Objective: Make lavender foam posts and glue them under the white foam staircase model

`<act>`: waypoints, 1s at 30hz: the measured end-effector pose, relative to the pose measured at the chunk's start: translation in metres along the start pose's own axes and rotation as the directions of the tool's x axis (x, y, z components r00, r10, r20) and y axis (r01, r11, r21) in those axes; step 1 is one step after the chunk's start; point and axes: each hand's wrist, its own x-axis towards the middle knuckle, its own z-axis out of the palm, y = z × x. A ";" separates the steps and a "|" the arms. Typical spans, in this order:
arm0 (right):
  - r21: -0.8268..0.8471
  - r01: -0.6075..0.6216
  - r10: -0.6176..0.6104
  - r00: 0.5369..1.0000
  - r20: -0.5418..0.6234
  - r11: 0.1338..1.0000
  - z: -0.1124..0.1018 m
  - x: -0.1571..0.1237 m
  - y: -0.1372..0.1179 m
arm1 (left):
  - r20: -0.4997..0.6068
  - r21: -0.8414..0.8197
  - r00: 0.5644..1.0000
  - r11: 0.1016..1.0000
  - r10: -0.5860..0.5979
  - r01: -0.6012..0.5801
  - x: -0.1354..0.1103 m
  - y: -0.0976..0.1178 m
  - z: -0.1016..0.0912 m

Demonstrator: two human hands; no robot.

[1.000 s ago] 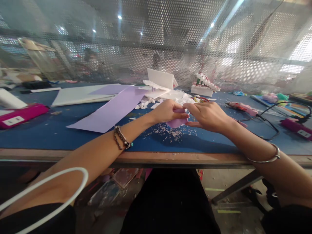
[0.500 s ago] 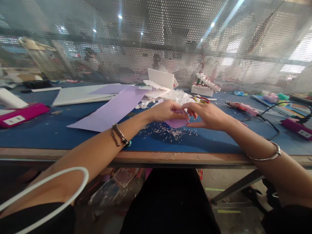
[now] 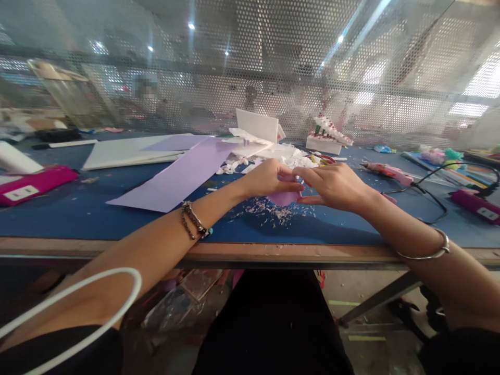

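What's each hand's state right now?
Left hand: closed, holding a small, round-edged light-purple sheet.
Right hand: curled at the sheet's right edge; whether it grips cannot be told.

We view a dim, greyish scene, with small lamps [image 3: 191,26] glaring as hard points through the perforated screen [image 3: 258,67] and a long pale streak slanting across its upper right. Bright patches [image 3: 467,110] at the far right look washed out. On the blue tabletop [image 3: 148,226] we find a soft shadow [image 3: 336,228] below the right forearm [image 3: 402,224], while the black clothing [image 3: 269,323] swallows detail. Wide-angle distortion stretches the edges; the background is hazy, and even the lilac piece [image 3: 283,199] looks soft.
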 end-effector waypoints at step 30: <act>0.424 -0.065 0.031 0.996 0.085 0.903 0.001 0.000 0.004 | 0.125 -0.048 0.992 0.998 -0.028 0.035 0.000 -0.005 -0.006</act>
